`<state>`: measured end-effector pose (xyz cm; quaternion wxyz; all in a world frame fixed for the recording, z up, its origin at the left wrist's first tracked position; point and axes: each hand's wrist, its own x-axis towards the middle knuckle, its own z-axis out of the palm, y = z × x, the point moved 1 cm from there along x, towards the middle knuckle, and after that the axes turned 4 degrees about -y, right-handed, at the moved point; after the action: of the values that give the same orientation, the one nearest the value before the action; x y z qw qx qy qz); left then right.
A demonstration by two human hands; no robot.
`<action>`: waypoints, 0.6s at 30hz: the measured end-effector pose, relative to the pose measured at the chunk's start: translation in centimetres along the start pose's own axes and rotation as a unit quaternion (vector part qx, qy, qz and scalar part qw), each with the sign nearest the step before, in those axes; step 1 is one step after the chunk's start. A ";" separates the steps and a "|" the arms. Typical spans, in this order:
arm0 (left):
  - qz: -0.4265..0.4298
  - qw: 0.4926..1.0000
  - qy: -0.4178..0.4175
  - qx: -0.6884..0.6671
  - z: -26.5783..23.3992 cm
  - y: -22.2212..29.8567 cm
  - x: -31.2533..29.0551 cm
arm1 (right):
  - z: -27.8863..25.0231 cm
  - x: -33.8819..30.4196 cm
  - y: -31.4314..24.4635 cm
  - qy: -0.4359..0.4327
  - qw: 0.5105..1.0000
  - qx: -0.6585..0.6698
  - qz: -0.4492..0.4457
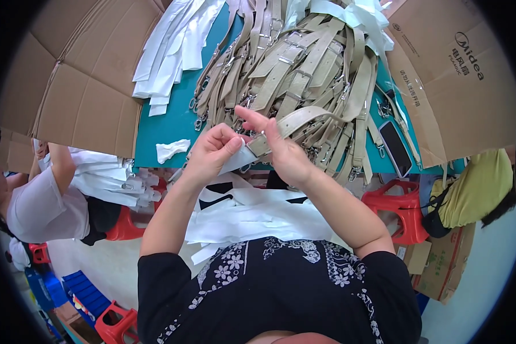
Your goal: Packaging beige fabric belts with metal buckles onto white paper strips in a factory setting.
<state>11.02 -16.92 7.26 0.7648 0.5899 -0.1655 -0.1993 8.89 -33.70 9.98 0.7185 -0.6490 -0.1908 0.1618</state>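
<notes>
My left hand (pixel 215 152) is closed in a pinch, thumb against fingers, on a white strip (pixel 238 160) at the end of a beige strap (pixel 307 116). My right hand (pixel 286 155) is just beside it. Its fingers are stretched out to the left, and the strap passes between them and the thumb. From there the strap arches to the right above a large heap of similar beige straps (pixel 269 94) with metal buckles and clips. The thumb partly hides the strap, so how firmly my right hand grips it is hard to see.
White strips (pixel 178 49) lie on the green table (pixel 160 129), near a crumpled white piece (pixel 172 150). More white sheets (pixel 258 218) cover my lap. A phone (pixel 394 148) rests at right. Cardboard (pixel 92 97) rises on both sides. Other people sit beside red stools (pixel 397 206).
</notes>
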 end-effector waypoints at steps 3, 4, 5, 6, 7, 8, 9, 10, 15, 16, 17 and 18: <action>-0.035 0.998 -0.041 -0.031 -1.3 -0.1 -0.1 | -0.5 0.0 0.2 -0.037 0.996 0.072 -0.034; -0.036 0.998 -0.042 0.027 -2.0 -0.4 -0.3 | -0.7 -0.1 0.0 -0.061 0.985 0.160 -0.035; -0.038 0.995 -0.042 0.084 -2.5 -0.5 -0.3 | -0.9 0.1 0.2 -0.090 0.983 0.139 -0.073; -0.038 0.995 -0.040 0.084 -2.7 -0.4 -0.4 | -0.9 0.2 0.2 -0.091 0.983 0.140 -0.073; -0.047 0.992 -0.038 0.106 -2.8 -0.4 -0.6 | -0.8 0.1 0.4 -0.125 0.980 0.134 -0.074; -0.057 0.990 -0.035 0.128 -2.9 -0.5 -0.7 | -0.6 0.1 0.5 -0.158 0.976 0.129 -0.075; -0.058 0.990 -0.033 0.127 -2.6 -0.6 -0.9 | -0.6 0.0 0.6 -0.167 0.977 0.109 -0.077; -0.046 0.994 -0.005 0.098 -2.1 -0.6 -0.8 | -0.7 0.1 0.6 -0.169 0.977 0.109 -0.075; -0.021 0.999 0.014 0.039 -2.1 -1.5 -1.1 | -0.5 0.2 2.1 -0.172 0.980 -0.033 -0.099; -0.018 0.999 0.010 0.034 -1.4 -0.9 -1.2 | -0.4 0.4 1.9 -0.173 0.979 -0.033 -0.099; -0.015 0.999 0.006 0.029 -1.0 -0.7 -1.3 | -0.2 0.8 1.7 -0.129 0.986 -0.048 -0.099; 0.001 0.999 0.006 0.034 -1.1 -1.1 -1.3 | -0.1 1.1 1.6 -0.085 0.989 -0.063 -0.099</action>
<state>10.26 -15.63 5.89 0.7452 0.6168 -0.1686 -0.1893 9.89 -33.12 8.43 0.6697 -0.6548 -0.3245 0.1321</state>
